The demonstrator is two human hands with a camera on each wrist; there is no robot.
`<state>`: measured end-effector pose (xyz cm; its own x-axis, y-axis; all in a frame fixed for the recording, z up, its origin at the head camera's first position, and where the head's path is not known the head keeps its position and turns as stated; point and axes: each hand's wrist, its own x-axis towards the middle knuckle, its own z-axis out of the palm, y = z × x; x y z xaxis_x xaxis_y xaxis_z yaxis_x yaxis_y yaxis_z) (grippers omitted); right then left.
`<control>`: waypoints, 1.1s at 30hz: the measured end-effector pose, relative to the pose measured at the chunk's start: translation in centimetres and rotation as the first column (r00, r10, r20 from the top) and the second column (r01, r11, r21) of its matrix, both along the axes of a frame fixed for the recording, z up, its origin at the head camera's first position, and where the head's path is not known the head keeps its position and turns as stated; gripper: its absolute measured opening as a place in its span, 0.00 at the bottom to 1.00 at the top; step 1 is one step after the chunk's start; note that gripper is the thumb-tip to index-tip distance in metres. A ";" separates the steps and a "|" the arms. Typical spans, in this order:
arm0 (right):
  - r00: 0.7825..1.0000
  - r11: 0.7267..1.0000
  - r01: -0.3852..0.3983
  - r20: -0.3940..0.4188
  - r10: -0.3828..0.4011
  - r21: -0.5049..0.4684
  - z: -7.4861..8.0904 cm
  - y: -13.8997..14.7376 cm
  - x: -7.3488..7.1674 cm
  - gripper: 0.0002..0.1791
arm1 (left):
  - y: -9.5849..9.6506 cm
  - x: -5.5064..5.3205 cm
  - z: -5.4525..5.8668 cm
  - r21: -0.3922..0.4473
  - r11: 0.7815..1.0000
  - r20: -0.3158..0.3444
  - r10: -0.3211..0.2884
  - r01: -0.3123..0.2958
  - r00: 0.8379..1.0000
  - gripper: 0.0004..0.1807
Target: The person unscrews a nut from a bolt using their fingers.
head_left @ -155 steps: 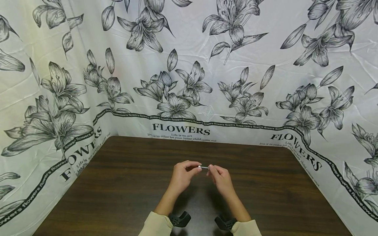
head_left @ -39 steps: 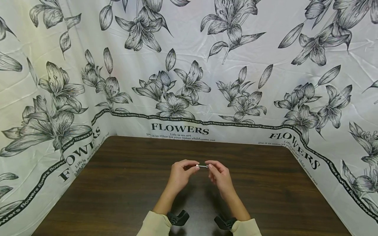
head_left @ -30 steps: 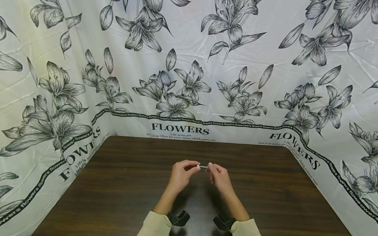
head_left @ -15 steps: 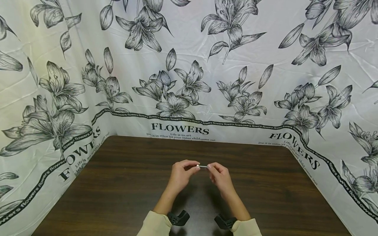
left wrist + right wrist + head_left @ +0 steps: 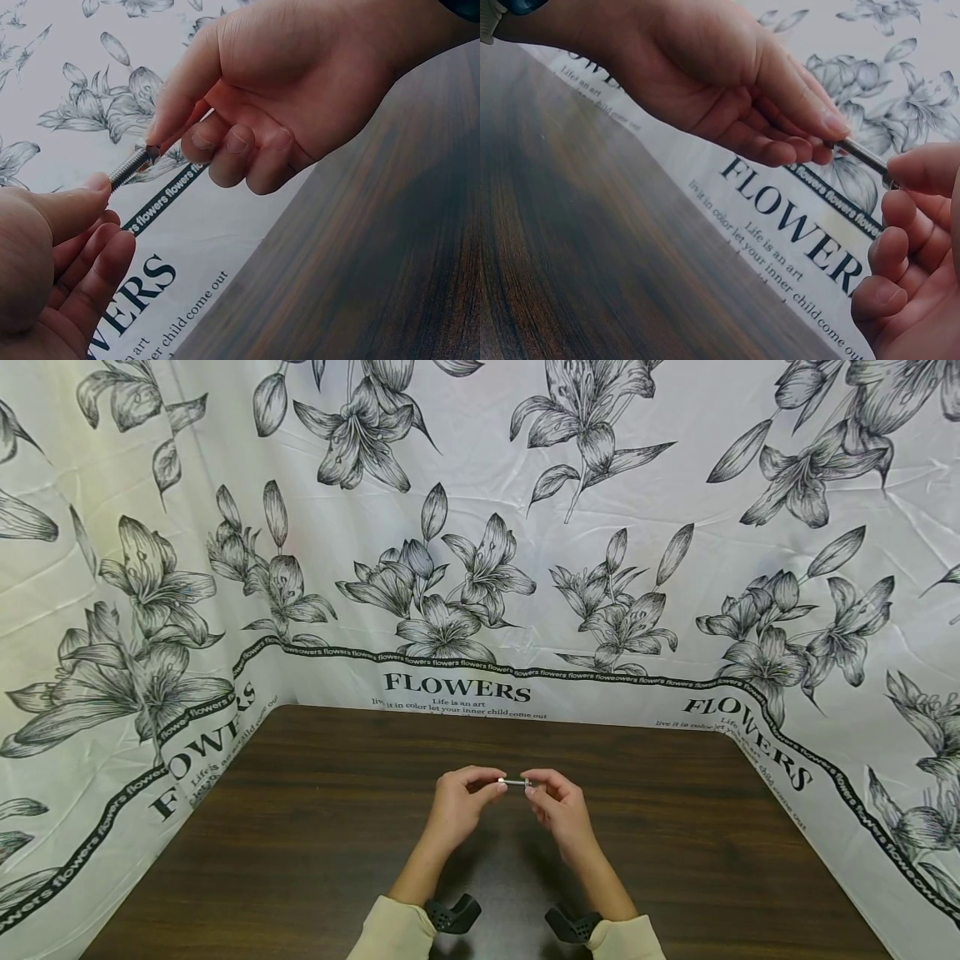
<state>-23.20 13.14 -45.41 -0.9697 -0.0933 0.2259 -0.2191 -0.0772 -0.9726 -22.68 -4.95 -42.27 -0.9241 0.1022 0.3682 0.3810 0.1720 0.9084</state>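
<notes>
A slim metal bolt (image 5: 513,782) with a threaded shaft is held up level between both hands, over the table. My left hand (image 5: 456,806) pinches its left end with thumb and index finger. At the other end, my right hand (image 5: 564,814) has its thumb and forefinger around a short, wider collar, either a nut or the bolt's head. In the left wrist view the thread of the bolt (image 5: 129,171) shows clearly between the fingertips. The right wrist view has the bolt (image 5: 866,156) slanting from the left thumb down to the right thumb.
A dark wood-grain table (image 5: 300,860) lies beneath the hands. White cloth (image 5: 465,610) with black lily prints and "FLOWERS" lettering hangs around its back and sides. Black devices are strapped on the left wrist (image 5: 453,914) and right wrist (image 5: 572,925).
The bolt stays between the hands throughout. The right index finger and thumb shift repeatedly at its right end, and now stand farther apart than half a second ago. The left hand is nearly still.
</notes>
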 end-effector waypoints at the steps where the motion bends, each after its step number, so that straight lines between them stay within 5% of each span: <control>1: 1.000 1.000 0.002 -0.002 -0.002 -0.004 -0.3 0.1 -0.2 0.09 | 0.0 0.0 0.0 -0.001 1.000 0.000 0.001 -0.001 1.000 0.06; 23: 0.988 1.000 -0.004 -0.153 0.007 0.017 -1.3 0.1 -0.7 0.11 | -0.1 0.0 0.2 -0.014 1.000 -0.015 0.011 -0.011 1.000 0.07; 29: 0.997 1.000 -0.001 -0.077 0.003 0.016 1.0 -0.3 0.5 0.13 | -0.1 0.0 0.1 -0.006 1.000 -0.018 0.008 -0.008 1.000 0.07; 33: 1.000 0.998 0.012 -0.008 -0.011 0.057 1.0 -0.5 0.5 0.11 | -0.1 0.0 0.0 -0.003 1.000 -0.013 0.003 -0.004 1.000 0.07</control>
